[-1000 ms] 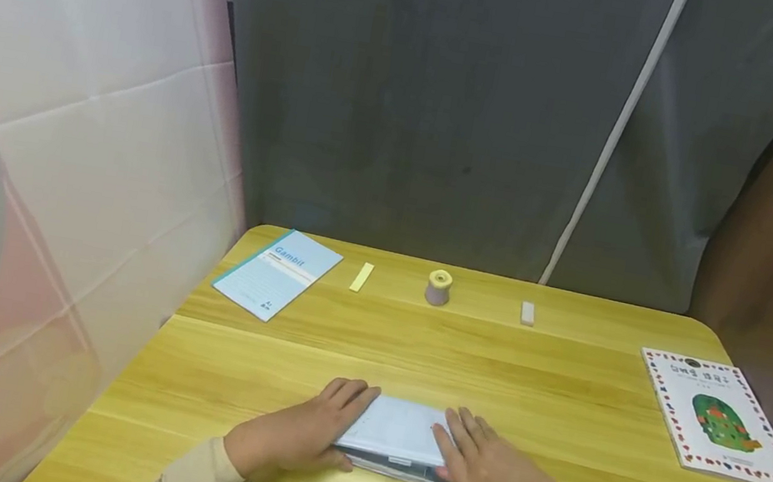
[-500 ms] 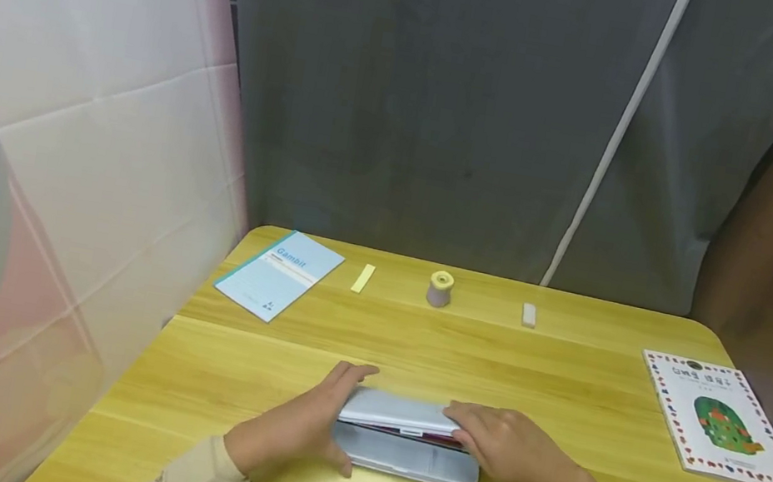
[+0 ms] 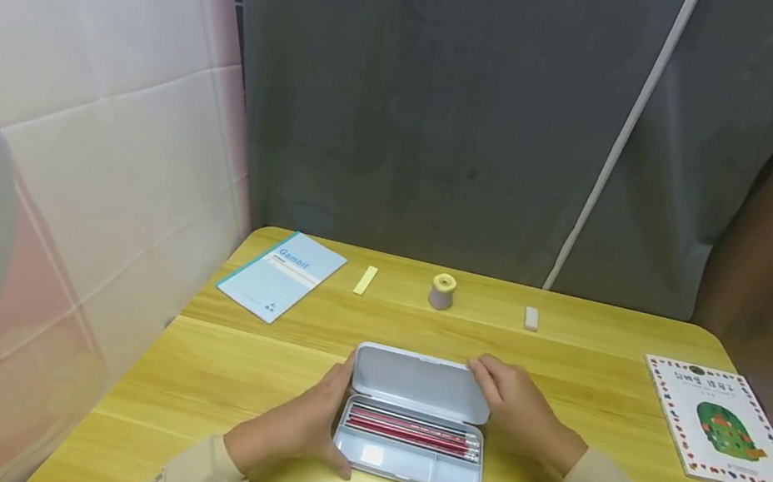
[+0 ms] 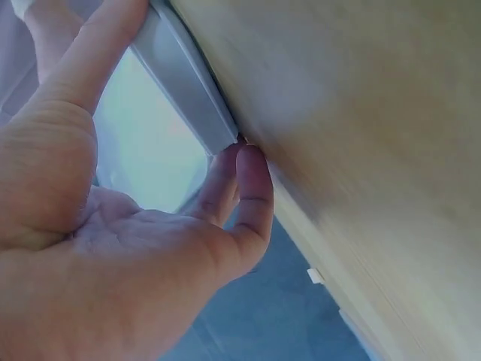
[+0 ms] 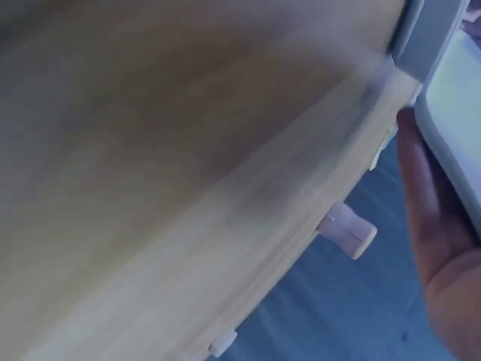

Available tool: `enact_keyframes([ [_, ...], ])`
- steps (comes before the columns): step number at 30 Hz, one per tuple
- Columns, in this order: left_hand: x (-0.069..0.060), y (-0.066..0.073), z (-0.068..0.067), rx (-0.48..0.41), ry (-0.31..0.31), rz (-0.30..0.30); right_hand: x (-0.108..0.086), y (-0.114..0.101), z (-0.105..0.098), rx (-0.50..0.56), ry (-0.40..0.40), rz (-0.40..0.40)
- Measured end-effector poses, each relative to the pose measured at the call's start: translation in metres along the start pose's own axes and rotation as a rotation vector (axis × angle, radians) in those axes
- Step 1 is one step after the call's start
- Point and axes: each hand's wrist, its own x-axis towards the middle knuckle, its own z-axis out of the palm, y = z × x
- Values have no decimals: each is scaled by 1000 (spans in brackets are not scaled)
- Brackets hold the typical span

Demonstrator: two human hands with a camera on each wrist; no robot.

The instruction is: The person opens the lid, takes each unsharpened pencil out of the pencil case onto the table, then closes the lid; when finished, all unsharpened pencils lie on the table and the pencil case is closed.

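Observation:
A light grey pencil case (image 3: 455, 479) lies on the wooden table in front of me, its lid (image 3: 420, 383) raised and leaning back. Several red and dark pencils (image 3: 413, 431) lie in the rear compartment; the front compartments show bare. My left hand (image 3: 299, 429) holds the case's left end, thumb at the front corner and fingers toward the back. In the left wrist view, two fingertips touch near the corner of the case wall (image 4: 184, 79). My right hand (image 3: 520, 405) grips the lid's upper right corner. The right wrist view has fingers behind the lid (image 5: 453, 150).
Along the far edge are a blue notebook (image 3: 282, 275), a yellow strip (image 3: 365, 281), a yellow-topped, grey spool-shaped object (image 3: 442, 292) and a small whitish block (image 3: 531, 319). A picture book (image 3: 729, 426) lies at the right edge. Grey curtain (image 3: 415, 111) hangs behind.
The case's lid has swung up and back from nearly closed, uncovering the pencils. My right hand has moved up and away with the lid; my left hand stays at the left end.

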Motion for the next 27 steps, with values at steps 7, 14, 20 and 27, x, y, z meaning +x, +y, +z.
enact_keyframes([
  [7, 1, 3, 1, 65, 17, -62, 24, 11, 4, -177, 39, 201],
  [14, 2, 3, -1, 152, -33, -28, 35, 22, 10, -219, -46, 287],
  [20, 3, 3, -3, 217, -40, 12, 39, 24, 10, -203, -72, 327],
  [27, 5, 4, -3, 253, -34, 6, 26, 10, -1, -164, 139, 258],
])
